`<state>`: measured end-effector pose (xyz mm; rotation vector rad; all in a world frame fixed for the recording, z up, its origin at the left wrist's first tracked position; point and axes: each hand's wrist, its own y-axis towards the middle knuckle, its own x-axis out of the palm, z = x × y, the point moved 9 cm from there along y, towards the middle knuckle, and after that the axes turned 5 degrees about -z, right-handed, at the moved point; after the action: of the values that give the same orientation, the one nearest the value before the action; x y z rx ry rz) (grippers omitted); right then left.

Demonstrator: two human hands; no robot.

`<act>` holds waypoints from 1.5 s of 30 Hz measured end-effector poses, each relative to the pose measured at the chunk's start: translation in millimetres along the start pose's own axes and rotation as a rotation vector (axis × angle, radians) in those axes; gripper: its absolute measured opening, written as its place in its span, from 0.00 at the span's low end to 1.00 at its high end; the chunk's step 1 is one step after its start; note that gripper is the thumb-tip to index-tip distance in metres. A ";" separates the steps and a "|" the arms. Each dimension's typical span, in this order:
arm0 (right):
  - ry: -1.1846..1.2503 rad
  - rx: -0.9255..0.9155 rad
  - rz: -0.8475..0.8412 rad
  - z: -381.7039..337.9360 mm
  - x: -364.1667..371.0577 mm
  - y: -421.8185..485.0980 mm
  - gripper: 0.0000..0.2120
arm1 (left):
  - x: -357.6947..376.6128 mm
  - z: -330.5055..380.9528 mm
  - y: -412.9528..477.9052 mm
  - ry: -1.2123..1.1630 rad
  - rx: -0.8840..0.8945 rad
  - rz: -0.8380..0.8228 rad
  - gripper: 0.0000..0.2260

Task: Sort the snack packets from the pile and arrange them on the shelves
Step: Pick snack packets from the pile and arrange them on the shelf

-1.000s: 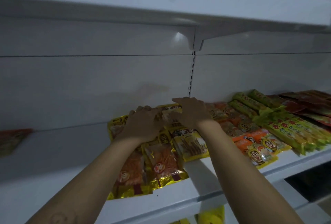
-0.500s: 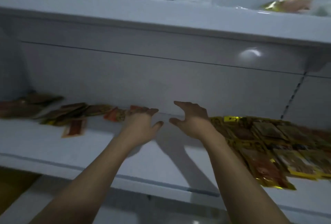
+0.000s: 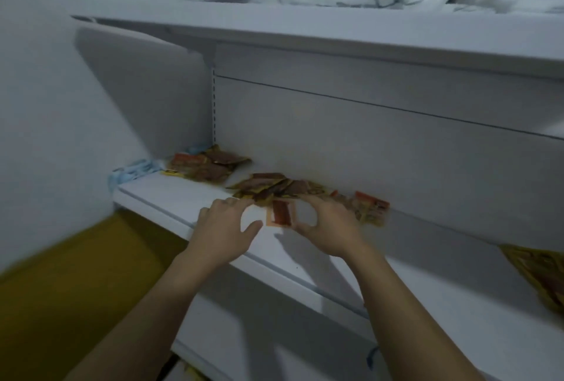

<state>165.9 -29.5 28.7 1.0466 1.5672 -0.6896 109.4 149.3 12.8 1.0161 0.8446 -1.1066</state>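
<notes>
White shelf (image 3: 171, 197): left hand (image 3: 225, 225), right hand (image 3: 328, 226), fingers spread, empty, flank orange packet (image 3: 280, 214).

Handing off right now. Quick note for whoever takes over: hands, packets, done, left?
Left hand: open, holding nothing, fingertips at the near edge of the brown packet pile.
Right hand: open, fingers curved beside the small orange-edged packet, not gripping it.
That packet lies flat on the shelf between the hands. Another heap sits further left by the back wall; orange packets lie behind the right hand.
Done: hard to judge; yellow packets lie further right, mostly out of view.
Left: sort these heaps, likely starting with the small packet.
</notes>
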 end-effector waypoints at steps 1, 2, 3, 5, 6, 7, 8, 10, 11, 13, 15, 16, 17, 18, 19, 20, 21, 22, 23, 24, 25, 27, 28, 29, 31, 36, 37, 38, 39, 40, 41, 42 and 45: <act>-0.009 -0.012 -0.005 -7.5 3.9 7.8 0.31 | -2.2 -9.9 0.9 -0.001 -0.017 0.006 0.24; -0.013 -0.022 -0.012 -14.1 6.8 15.6 0.31 | -4.4 -18.3 2.4 -0.003 -0.032 0.012 0.24; -0.005 -0.034 -0.021 -19.0 9.5 24.0 0.31 | -6.1 -25.7 4.1 -0.002 -0.045 0.018 0.25; 0.019 -0.048 -0.054 -27.4 13.5 42.1 0.31 | -8.1 -40.0 9.2 0.006 -0.072 0.028 0.25; 0.027 -0.057 -0.071 -32.6 15.2 51.1 0.30 | -8.6 -46.7 12.8 0.010 -0.088 0.028 0.25; 0.033 -0.075 -0.076 -39.1 16.4 60.6 0.29 | -8.2 -53.1 17.3 0.012 -0.106 0.025 0.25; 0.025 -0.099 -0.062 -44.9 17.2 71.5 0.28 | -7.3 -58.8 22.6 0.014 -0.121 0.022 0.25; 0.009 -0.109 -0.064 -48.9 26.2 98.2 0.26 | -4.9 -68.3 35.2 0.035 -0.146 0.016 0.25; 0.006 -0.103 -0.081 -49.4 31.9 112.2 0.26 | -3.1 -72.5 43.3 0.049 -0.160 0.007 0.25; 0.026 -0.074 -0.106 -48.5 38.9 135.6 0.23 | 1.1 -80.2 60.1 0.083 -0.188 -0.016 0.25; 0.062 -0.048 -0.081 -46.0 43.0 157.5 0.23 | 2.5 -86.1 77.6 0.125 -0.203 -0.020 0.24; 0.059 -0.040 -0.074 -47.2 44.9 166.7 0.25 | 2.1 -89.0 86.1 0.135 -0.211 -0.015 0.24; 0.042 -0.031 -0.080 -48.9 48.0 175.2 0.27 | 1.8 -91.6 93.1 0.142 -0.219 -0.008 0.23; 0.015 -0.025 -0.092 -51.0 51.8 183.5 0.30 | 1.4 -94.3 99.4 0.148 -0.225 0.004 0.22; -0.012 -0.019 -0.116 -53.4 56.8 191.0 0.32 | 1.6 -97.7 104.8 0.155 -0.230 0.015 0.22; -0.038 -0.016 -0.145 -55.8 61.6 197.2 0.35 | 1.7 -101.7 109.6 0.161 -0.236 0.023 0.21; -0.057 -0.014 -0.174 -57.8 67.2 202.5 0.36 | 2.6 -106.5 113.6 0.165 -0.241 0.026 0.20; -0.073 -0.016 -0.195 -59.5 73.2 207.2 0.38 | 3.5 -110.8 117.0 0.165 -0.241 0.030 0.18; -0.089 -0.019 -0.205 -61.3 78.2 209.6 0.39 | 4.9 -115.7 120.8 0.170 -0.240 0.031 0.17; -0.109 -0.022 -0.205 -62.7 83.7 211.1 0.39 | 6.4 -120.7 125.1 0.176 -0.238 0.032 0.16; -0.134 -0.021 -0.204 -63.7 88.7 211.5 0.39 | 8.2 -126.4 130.3 0.183 -0.241 0.026 0.16; -0.179 -0.025 -0.201 -66.1 96.5 212.4 0.37 | 10.0 -136.6 141.9 0.178 -0.241 0.031 0.18; -0.187 -0.033 -0.192 -67.0 98.4 212.7 0.35 | 11.1 -140.8 148.0 0.175 -0.237 0.032 0.20; -0.187 -0.044 -0.175 -67.8 98.8 213.6 0.32 | 13.5 -144.0 154.2 0.180 -0.231 0.021 0.24; -0.156 -0.064 -0.148 -67.4 97.5 212.3 0.25 | 22.8 -147.4 166.0 0.210 -0.213 -0.044 0.29; -0.056 -0.085 -0.087 -65.7 85.6 207.9 0.17 | 32.8 -144.2 180.0 0.339 -0.193 -0.100 0.24; -0.048 -0.081 -0.080 -65.8 83.6 207.9 0.16 | 31.3 -142.6 180.7 0.356 -0.177 -0.073 0.23; -0.044 -0.073 -0.075 -65.6 81.9 207.4 0.15 | 30.5 -142.1 181.1 0.363 -0.167 -0.052 0.20; -0.039 -0.066 -0.066 -65.6 79.3 205.8 0.14 | 30.8 -142.8 181.1 0.371 -0.163 -0.038 0.17; -0.035 -0.057 -0.062 -65.4 76.7 203.2 0.13 | 30.8 -143.2 181.3 0.395 -0.162 -0.031 0.15; -0.029 -0.054 -0.056 -65.1 73.3 200.4 0.13 | 30.6 -143.1 180.4 0.408 -0.163 -0.031 0.14; -0.020 -0.050 -0.052 -64.6 69.0 196.4 0.13 | 29.3 -140.8 178.2 0.399 -0.150 -0.021 0.14; 0.037 -0.038 -0.023 -59.3 52.6 180.9 0.14 | 19.7 -123.6 159.9 0.259 -0.059 0.028 0.13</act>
<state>298.4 115.7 9.6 1.0200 1.6201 -0.6567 263.0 280.1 -10.0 1.1331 1.0610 -0.9329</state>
